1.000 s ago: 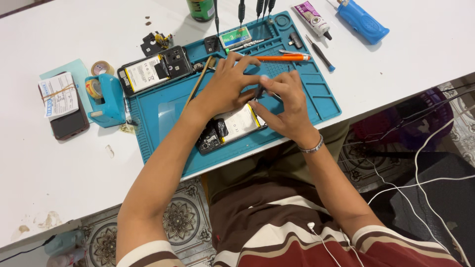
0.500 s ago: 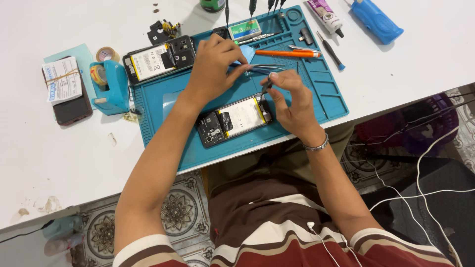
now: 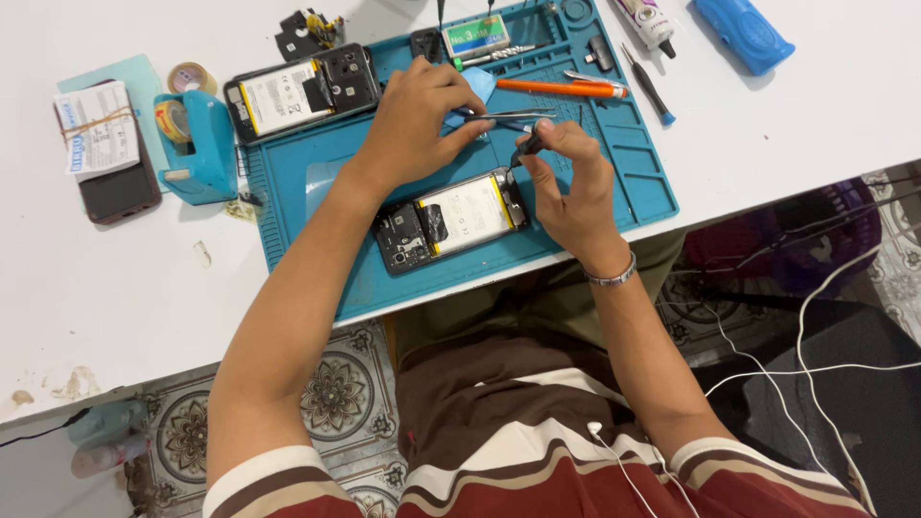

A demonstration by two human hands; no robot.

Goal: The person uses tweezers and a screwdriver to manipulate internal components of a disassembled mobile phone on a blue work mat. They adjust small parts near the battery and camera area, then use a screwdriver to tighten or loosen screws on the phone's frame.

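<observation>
An opened phone (image 3: 451, 219), back cover off with its white battery showing, lies tilted on the blue work mat (image 3: 317, 182). My left hand (image 3: 417, 120) hovers just behind it and pinches metal tweezers (image 3: 513, 115) that point right. My right hand (image 3: 571, 187) is raised over the phone's right end. Its thumb and fingers hold a small dark part (image 3: 528, 147) just below the tweezer tips. A light blue pick (image 3: 480, 84) lies beside my left hand's fingers.
A second opened phone (image 3: 299, 93) lies at the mat's back left, with an orange-handled tool (image 3: 561, 88) and a screwdriver (image 3: 649, 88) at the back right. Left of the mat stand a blue tape dispenser (image 3: 200, 144) and a black phone under a paper bundle (image 3: 104, 153). A blue case (image 3: 743, 34) lies far right.
Both hands have come up off the opened phone. My left hand moved toward the mat's back with the tweezers, and my right hand lifted, pinching the small dark part.
</observation>
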